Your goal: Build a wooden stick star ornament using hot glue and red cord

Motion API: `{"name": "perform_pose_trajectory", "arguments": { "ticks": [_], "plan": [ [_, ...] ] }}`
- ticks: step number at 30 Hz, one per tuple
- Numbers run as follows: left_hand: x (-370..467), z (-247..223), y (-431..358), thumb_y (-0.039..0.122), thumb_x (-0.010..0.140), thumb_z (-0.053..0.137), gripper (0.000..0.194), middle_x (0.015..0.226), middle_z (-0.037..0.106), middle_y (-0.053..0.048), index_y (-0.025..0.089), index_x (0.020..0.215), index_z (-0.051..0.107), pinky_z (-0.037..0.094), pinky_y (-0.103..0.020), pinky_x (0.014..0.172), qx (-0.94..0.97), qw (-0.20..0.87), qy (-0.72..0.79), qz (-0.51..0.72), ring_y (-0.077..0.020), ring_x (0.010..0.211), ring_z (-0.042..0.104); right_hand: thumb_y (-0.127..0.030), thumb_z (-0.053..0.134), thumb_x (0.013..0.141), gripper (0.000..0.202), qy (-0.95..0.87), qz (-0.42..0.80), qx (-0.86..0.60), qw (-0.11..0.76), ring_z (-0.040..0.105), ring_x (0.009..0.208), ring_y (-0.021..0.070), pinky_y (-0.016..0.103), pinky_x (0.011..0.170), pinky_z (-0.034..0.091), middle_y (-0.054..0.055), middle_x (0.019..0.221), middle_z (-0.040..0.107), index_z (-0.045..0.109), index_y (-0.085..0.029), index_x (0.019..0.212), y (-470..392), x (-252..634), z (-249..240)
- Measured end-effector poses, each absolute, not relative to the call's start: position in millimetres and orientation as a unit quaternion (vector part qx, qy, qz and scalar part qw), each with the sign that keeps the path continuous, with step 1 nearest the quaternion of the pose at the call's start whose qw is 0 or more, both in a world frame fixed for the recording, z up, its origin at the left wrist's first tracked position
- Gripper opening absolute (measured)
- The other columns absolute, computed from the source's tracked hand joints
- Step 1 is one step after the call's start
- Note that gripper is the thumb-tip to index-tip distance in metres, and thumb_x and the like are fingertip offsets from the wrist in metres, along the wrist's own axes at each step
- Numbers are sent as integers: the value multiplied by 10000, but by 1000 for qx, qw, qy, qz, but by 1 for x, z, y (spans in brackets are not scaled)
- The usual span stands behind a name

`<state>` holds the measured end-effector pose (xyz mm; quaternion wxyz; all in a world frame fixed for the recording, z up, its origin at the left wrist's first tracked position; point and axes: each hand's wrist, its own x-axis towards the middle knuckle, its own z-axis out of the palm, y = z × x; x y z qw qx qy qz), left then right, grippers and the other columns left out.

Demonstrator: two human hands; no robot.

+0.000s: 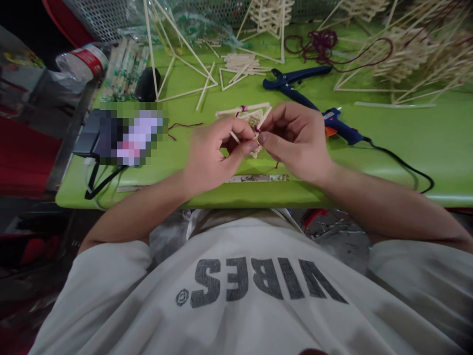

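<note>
A small frame of pale wooden sticks (pixel 253 107) is between my two hands, above the green table. Purple string is wound round its sticks at two spots, and a loose tail hangs near my right fingers. My left hand (pixel 221 148) pinches the frame from the left with thumb and forefinger. From the other side my right hand (pixel 295 140) pinches at the purple string (pixel 256 129), its fingertips touching or nearly touching the left ones. The exact grip points are partly hidden. A blue glue gun (pixel 343 127) lies just right of my right hand, behind it a blue cutter (pixel 295 79).
Stick structures (pixel 271 17) stand along the back. A pile of loose sticks (pixel 242 63), a tangle of purple yarn (pixel 320 44) and wrapped stick bundles (pixel 123 69) lie on the green table (pixel 399 153). A plastic bottle (pixel 83 61) is at left; a black cord (pixel 402 165) trails right.
</note>
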<state>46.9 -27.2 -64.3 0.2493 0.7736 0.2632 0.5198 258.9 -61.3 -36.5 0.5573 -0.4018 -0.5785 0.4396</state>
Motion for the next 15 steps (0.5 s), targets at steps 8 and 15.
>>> {"name": "perform_pose_trajectory", "arguments": {
  "ticks": [8,15],
  "plan": [
    [50,-65,-28,508,1128,889,266,853,788,1,271,1033,811,559,-308,590,762,294,275,506,-127,645,669,-423,1071,955,278,-636,247,-439,585,524,648,164,358,574,492,6,813,715,831,-286,986,-77,261,-46],
    [54,-65,-29,713,1100,883,454,879,775,-14,270,1051,794,533,-305,543,731,353,222,540,-122,638,670,-299,906,1055,36,-689,126,-427,571,623,711,223,446,743,592,25,821,704,886,-320,1033,-80,265,-53]
  ]
}}
